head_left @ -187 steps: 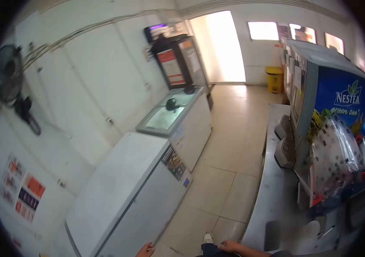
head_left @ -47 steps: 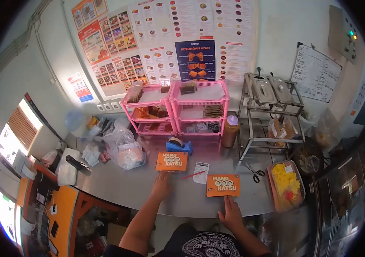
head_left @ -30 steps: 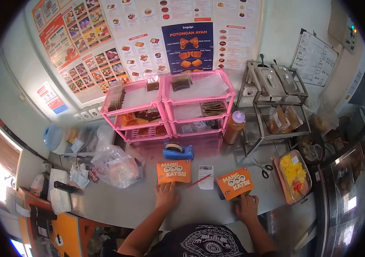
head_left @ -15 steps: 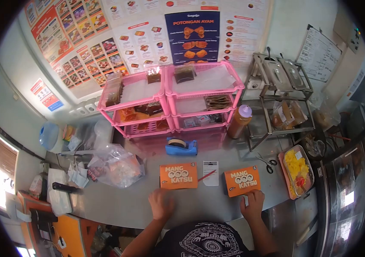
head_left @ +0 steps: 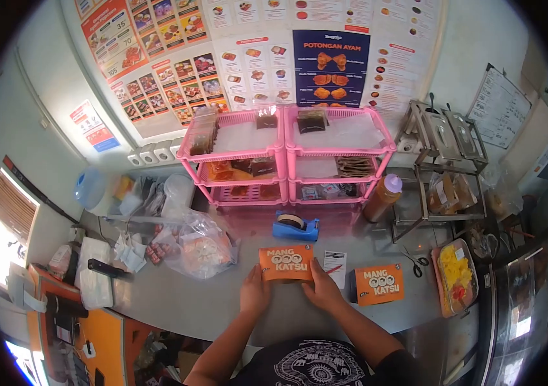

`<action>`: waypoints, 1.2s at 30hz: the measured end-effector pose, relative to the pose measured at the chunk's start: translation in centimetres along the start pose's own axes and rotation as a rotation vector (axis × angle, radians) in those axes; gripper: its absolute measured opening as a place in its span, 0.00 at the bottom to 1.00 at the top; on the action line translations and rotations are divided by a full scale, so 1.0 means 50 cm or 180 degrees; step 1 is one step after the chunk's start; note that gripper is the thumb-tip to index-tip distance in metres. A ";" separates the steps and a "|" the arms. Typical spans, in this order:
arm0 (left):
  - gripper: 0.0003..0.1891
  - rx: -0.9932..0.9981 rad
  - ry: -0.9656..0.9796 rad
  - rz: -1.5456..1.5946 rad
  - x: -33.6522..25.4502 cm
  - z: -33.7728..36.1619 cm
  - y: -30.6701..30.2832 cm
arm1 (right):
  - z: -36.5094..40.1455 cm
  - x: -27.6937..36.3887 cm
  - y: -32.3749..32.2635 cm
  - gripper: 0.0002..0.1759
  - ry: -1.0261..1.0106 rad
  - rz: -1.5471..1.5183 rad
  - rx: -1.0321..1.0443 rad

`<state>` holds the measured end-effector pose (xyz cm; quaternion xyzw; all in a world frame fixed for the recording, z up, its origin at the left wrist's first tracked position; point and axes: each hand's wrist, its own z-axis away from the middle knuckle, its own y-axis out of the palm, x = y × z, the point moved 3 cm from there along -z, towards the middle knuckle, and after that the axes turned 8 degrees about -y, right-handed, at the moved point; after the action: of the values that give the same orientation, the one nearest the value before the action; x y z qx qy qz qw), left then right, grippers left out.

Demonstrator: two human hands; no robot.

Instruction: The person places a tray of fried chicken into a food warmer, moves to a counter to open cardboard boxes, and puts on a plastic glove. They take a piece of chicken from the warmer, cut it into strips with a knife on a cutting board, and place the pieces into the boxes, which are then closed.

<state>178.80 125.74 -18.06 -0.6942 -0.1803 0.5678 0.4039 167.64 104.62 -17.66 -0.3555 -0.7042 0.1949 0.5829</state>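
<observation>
Grasping an orange box [head_left: 285,263] by its two ends, with left hand [head_left: 256,293] around the left edge and right hand [head_left: 323,291] around the right. Printed MANG KATSU in white, with the lettering facing the wearer. Placed at the front of the metal counter [head_left: 174,302], ahead of a black shirt [head_left: 319,363] with a pale print; impossible to tell whether lifted or resting on the metal. Just beyond the right hand's fingers, a white printed slip [head_left: 333,260] with a red pen [head_left: 335,269] lying aslant over its lower part. To the right of the slip, a second orange box [head_left: 377,285] of the same print, untouched. Farther right, scissors [head_left: 419,262], then a clear container [head_left: 475,280] full of yellow pieces [head_left: 455,262] with a bit of red among them. Behind the grasped box, near but apart, a blue tape dispenser [head_left: 303,230]. To the left, a see-through plastic bag [head_left: 204,249], slumped on the counter. At the back, two pink racks [head_left: 343,152] side by side, stacked in tiers with packets, and right of them an upright bottle [head_left: 382,201] with a lilac cap, beside a metal stand [head_left: 438,217]. Above, a dark blue poster [head_left: 332,67] on the wall.
</observation>
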 end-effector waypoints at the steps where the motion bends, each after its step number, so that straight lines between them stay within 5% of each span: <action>1: 0.29 -0.0135 0.0071 -0.0015 -0.008 0.004 -0.001 | -0.002 0.003 -0.002 0.40 -0.0019 0.0381 0.0059; 6: 0.25 -0.0356 0.0143 0.0139 -0.045 0.004 -0.031 | -0.027 0.055 -0.049 0.28 -0.0524 0.1569 -0.0475; 12: 0.20 -0.0268 0.0037 0.1114 -0.083 -0.059 -0.092 | -0.098 0.074 -0.111 0.23 -0.0066 0.0619 -0.0644; 18: 0.20 -0.0316 -0.0476 0.1560 -0.033 -0.154 -0.080 | -0.181 0.009 -0.146 0.21 0.0045 0.0701 -0.0954; 24: 0.18 -0.1110 -0.0602 0.1790 0.001 -0.127 -0.092 | -0.098 -0.058 -0.298 0.22 0.0361 0.0259 -0.1204; 26: 0.15 -0.1767 0.0082 0.1250 -0.046 -0.047 -0.116 | 0.014 -0.110 -0.381 0.23 0.0527 0.0702 -0.1193; 28: 0.15 -0.1425 0.0648 0.1092 -0.075 0.041 -0.109 | 0.158 -0.158 -0.446 0.28 0.0902 0.1037 -0.0981; 30: 0.22 -0.0024 0.1214 0.1333 -0.067 0.099 -0.040 | 0.275 -0.173 -0.464 0.33 0.1226 0.1056 -0.0631; 32: 0.30 0.1658 0.0981 0.0876 -0.126 0.117 0.026 | 0.355 -0.186 -0.451 0.36 0.1366 0.0878 -0.0374; 34: 0.43 0.2217 0.1319 0.0755 -0.205 0.114 0.088 | 0.368 -0.182 -0.418 0.36 0.1632 0.0470 -0.0536; 36: 0.48 0.2072 0.1697 0.0630 -0.260 0.128 0.149 | 0.370 -0.185 -0.387 0.35 0.1715 0.0120 -0.0706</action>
<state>167.50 114.26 -15.61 -0.6670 0.1863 0.4318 0.5779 145.22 87.50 -15.15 -0.4691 -0.5344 0.0260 0.7027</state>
